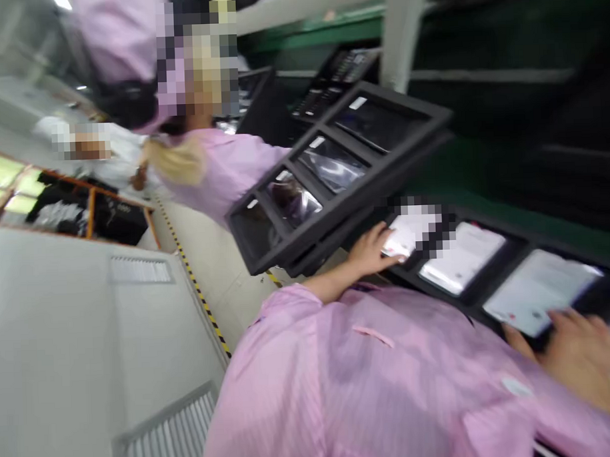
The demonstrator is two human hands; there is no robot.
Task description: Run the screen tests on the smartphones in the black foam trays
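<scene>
The view is tilted and blurred. My left hand (pixel 372 250) reaches from my pink sleeve to the left end of a black tray (pixel 516 244), where its thumb and fingers close on the edge of a white booklet (pixel 410 233). Two more white booklets lie in the tray's other compartments, one in the middle (pixel 463 256) and one on the right (pixel 537 288). My right hand (pixel 577 359) lies at the near edge of the right booklet, smeared by motion, so I cannot make out its fingers. My pink smock (pixel 370 386) fills the lower foreground.
A second black tray (pixel 411 128), holding dark shiny bagged items in its compartments, stands tilted above the first. A co-worker in a pink smock (pixel 227 168) is beyond it, and another person in white (pixel 107 152) is farther left. A grey cabinet (pixel 79 343) and yellow-black floor tape (pixel 197 289) are on the left.
</scene>
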